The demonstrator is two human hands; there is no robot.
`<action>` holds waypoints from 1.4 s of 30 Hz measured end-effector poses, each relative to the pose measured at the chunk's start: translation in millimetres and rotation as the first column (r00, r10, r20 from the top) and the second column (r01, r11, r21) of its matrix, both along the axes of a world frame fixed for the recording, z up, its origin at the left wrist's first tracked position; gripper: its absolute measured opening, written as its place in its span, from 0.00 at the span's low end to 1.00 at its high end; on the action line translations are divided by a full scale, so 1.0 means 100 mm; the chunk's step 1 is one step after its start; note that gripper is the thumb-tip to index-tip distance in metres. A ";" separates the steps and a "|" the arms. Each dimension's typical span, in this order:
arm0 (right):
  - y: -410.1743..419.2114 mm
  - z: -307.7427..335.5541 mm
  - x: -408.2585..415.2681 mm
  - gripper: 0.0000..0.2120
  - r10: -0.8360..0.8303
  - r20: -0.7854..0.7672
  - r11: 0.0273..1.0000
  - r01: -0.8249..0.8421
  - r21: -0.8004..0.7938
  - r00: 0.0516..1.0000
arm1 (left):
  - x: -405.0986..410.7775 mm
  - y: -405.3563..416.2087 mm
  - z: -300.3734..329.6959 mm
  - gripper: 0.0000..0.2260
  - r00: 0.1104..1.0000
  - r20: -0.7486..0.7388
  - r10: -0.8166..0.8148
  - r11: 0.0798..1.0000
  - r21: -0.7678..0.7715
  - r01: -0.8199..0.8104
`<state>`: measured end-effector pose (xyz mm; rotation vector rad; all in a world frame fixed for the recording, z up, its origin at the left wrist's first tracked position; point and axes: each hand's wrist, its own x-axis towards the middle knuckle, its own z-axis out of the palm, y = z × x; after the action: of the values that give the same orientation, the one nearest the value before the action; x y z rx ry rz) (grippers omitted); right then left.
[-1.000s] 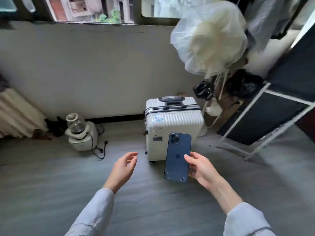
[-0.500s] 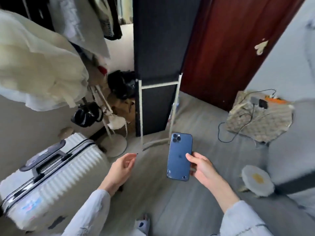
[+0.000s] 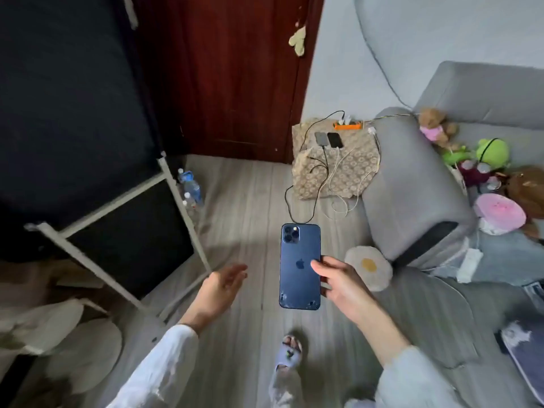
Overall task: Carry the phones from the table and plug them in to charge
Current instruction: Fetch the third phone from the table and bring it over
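Wood floor [image 3: 241, 201]; right hand [image 3: 343, 285] holds blue phone [image 3: 298, 266]; left hand [image 3: 217, 293] free.

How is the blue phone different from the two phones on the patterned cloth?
The blue phone is held in the air by the right hand; the two phones lie flat on the patterned cloth. They have cables plugged in; the blue phone has none. It is blue; they look grey and black. All are slim rectangles.

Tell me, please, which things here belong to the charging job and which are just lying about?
Job: blue phone in the right hand; two phones already on cables; power strip; loose cables.
Lying about: water bottles, plush toys, egg cushion, sofa.
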<state>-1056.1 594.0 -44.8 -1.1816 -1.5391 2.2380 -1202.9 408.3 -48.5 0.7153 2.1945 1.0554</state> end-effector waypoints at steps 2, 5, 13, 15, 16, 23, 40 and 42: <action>0.45 -0.06 -0.17 0.05 -0.044 -0.001 0.999 0.044 -0.002 0.999 | -0.23 0.49 -0.06 0.11 0.999 0.031 -0.023 1.000 0.015 0.022; 1.18 -0.12 -0.45 0.04 -0.092 0.001 0.996 0.092 -0.010 0.996 | -0.58 1.32 -0.10 0.10 0.998 0.040 -0.037 0.999 0.041 0.036; 3.02 0.06 -1.02 0.04 -0.218 0.022 0.975 0.219 -0.024 0.976 | -1.17 3.29 0.01 0.10 0.983 0.101 -0.154 0.988 0.042 0.150; 3.40 0.04 -1.17 0.05 -0.226 0.035 0.973 0.227 -0.031 0.974 | -1.36 3.63 -0.04 0.10 0.984 0.110 -0.141 0.990 0.010 0.141; 3.58 0.02 -1.25 0.05 -0.226 0.041 0.973 0.228 -0.036 0.973 | -1.46 3.79 -0.06 0.10 0.983 0.120 -0.137 0.990 -0.004 0.138; 4.91 -0.24 -1.97 0.07 -0.257 0.084 0.965 0.260 -0.030 0.963 | -2.35 5.17 -0.39 0.10 0.979 0.136 -0.149 0.986 -0.048 0.157; 7.93 -1.00 -3.38 0.15 -0.225 0.331 0.964 0.260 -0.063 0.916 | -3.86 8.01 -1.18 0.12 0.962 0.136 -0.238 0.924 -0.273 0.267; 8.33 -1.19 -3.56 0.14 -0.228 0.341 0.962 0.266 -0.068 0.912 | -3.95 8.34 -1.37 0.13 0.965 0.130 -0.229 0.921 -0.292 0.258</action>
<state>-1412.5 1427.4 -164.2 -1.7537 -1.2834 2.0596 -1597.8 1242.2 -185.4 0.7556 2.0603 0.5919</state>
